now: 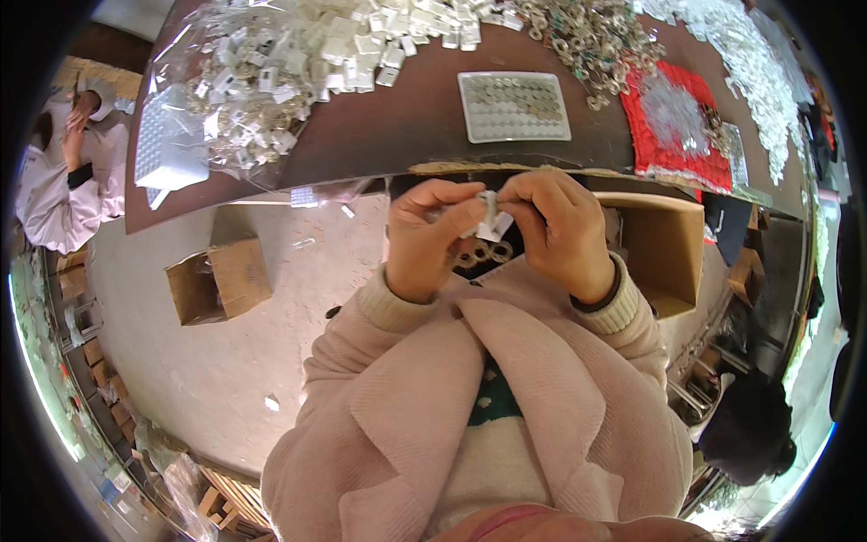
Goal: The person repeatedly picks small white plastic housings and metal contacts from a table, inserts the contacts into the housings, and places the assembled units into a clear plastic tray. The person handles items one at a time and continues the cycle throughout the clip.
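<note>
Just in front of the table's edge, my left hand (423,242) and my right hand (571,237) meet, their fingertips pinched on a small white plastic piece (489,215). Parts of it are covered by my fingers. Below it hang several small brownish rings (484,254), near my left fingers; whether they are joined to the white piece I cannot tell. Beyond my hands, a white tray (483,132) on the table holds rows of round silvery discs (519,93), coin-shaped, in its far part.
On the brown table (397,135) lie a heap of white plastic pieces (357,45), a pile of ring-shaped parts (591,41) and a red cloth (650,144) bearing clear parts. Cardboard boxes (244,275) stand below. Another person (86,181) sits at far left.
</note>
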The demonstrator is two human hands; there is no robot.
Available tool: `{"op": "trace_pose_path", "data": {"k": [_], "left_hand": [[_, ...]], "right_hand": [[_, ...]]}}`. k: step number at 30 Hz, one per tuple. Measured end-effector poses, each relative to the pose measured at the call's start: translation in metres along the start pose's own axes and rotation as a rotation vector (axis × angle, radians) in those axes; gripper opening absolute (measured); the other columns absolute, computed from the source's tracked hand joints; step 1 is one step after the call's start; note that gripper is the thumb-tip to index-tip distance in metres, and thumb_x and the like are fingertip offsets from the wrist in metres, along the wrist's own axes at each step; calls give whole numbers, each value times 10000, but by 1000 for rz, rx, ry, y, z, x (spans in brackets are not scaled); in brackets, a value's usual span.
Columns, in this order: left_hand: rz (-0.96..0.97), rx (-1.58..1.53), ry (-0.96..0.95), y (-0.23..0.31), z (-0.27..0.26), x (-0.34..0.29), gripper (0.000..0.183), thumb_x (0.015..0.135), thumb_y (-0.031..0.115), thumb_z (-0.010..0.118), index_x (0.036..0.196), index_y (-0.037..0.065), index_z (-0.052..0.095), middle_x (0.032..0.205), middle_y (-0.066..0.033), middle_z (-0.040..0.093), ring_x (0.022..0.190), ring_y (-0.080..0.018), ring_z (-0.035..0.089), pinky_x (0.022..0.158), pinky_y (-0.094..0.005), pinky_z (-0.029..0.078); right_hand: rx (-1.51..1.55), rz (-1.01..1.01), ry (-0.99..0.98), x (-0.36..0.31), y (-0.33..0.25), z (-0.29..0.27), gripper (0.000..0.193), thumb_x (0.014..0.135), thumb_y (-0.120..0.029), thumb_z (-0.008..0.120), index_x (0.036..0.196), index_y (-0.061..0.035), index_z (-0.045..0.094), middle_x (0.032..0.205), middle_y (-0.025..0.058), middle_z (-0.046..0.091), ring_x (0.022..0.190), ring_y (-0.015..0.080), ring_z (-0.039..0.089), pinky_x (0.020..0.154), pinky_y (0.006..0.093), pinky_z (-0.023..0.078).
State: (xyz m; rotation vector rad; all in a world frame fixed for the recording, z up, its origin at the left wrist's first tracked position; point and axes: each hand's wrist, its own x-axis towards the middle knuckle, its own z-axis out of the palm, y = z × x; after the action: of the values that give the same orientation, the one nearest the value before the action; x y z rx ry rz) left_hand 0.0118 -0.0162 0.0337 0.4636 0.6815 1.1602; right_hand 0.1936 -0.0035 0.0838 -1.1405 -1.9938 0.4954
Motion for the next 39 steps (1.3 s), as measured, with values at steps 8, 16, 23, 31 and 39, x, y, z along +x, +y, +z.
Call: {"op": "trace_pose_path", "data": {"k": [8, 16, 23, 31, 39], "left_hand": [[246, 232, 31, 39, 13, 0, 110, 894, 6, 707, 1000, 30, 685, 876, -52, 711, 635, -45, 591, 512, -182, 455], [1234, 753, 322, 224, -10, 65, 103, 899, 18, 707, 1002, 17, 696, 910, -83, 722, 716, -101, 625, 664, -214, 518], [1400, 1694, 486, 178, -6, 64, 191, 756, 54, 816, 926, 48, 729, 948, -112, 724, 785, -257, 655, 750, -357, 534], [979, 2087, 500, 91, -39, 123, 173, 855, 172, 716, 964, 61, 642, 860, -124, 644, 662, -319, 654, 557, -393, 528], [1068, 1631, 535, 81, -39, 95, 92, 833, 8, 708, 917, 27, 676, 808, -109, 657, 656, -224, 646, 596, -319, 520]], "right_hand": [[162, 49, 114, 2, -5, 16, 124, 813, 40, 713, 913, -22, 676, 917, 102, 704, 830, 263, 682, 738, 332, 546], [241, 69, 182, -5, 9, 15, 148, 857, 52, 708, 987, -4, 663, 968, 131, 696, 772, 197, 684, 689, 284, 557], [309, 151, 191, -8, 20, 15, 142, 853, 48, 715, 977, 3, 662, 955, 132, 691, 777, 204, 680, 692, 284, 552], [283, 126, 179, -9, 31, 10, 152, 837, 53, 714, 969, -2, 662, 934, 130, 687, 797, 244, 678, 717, 302, 546], [289, 127, 128, 5, 28, 11, 183, 836, 55, 696, 1004, -4, 656, 960, 136, 672, 816, 292, 674, 714, 329, 544]]}}
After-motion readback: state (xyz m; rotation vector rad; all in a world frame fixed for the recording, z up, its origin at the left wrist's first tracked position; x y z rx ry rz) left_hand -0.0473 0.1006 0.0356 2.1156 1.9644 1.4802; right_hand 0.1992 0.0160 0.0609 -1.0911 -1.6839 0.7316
